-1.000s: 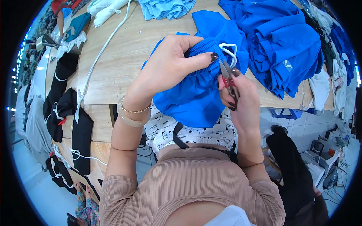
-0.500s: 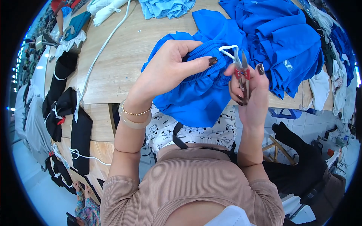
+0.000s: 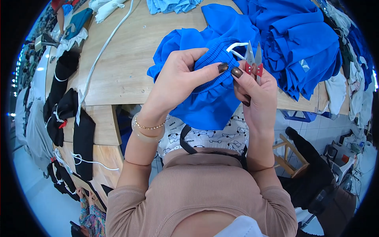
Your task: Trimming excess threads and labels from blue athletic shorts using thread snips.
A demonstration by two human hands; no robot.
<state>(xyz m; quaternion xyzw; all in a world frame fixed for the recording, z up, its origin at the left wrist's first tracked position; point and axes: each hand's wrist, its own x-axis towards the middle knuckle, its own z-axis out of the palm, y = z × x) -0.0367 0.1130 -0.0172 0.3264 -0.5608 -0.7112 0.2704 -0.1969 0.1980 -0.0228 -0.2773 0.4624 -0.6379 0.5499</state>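
A bright blue garment (image 3: 215,112) with a gathered elastic waistband (image 3: 215,55) hangs over the table's near edge. My left hand (image 3: 175,79) is closed on the waistband, thumb on top and fingers behind it. A white drawstring (image 3: 237,45) loops out of the band's right end. In my right hand (image 3: 258,93) sit small thread snips (image 3: 254,65) with red parts, their blades apart and pointing away from me beside the drawstring. The right thumb and a finger also pinch the edge of the band, close to my left thumb.
A pile of blue garments (image 3: 298,43) lies to the right, with folded light blue cloth (image 3: 173,5) at the back. A white cable (image 3: 104,49) crosses the wooden table (image 3: 130,67). Black cloth pieces (image 3: 83,146) lie left. A wooden stool (image 3: 294,158) stands below right; another person (image 3: 92,217) sits lower left.
My right hand has moved left to the waistband, and its thumb now presses there. The snips have swung out with their blades spread. The left hand keeps its hold, slightly lower.
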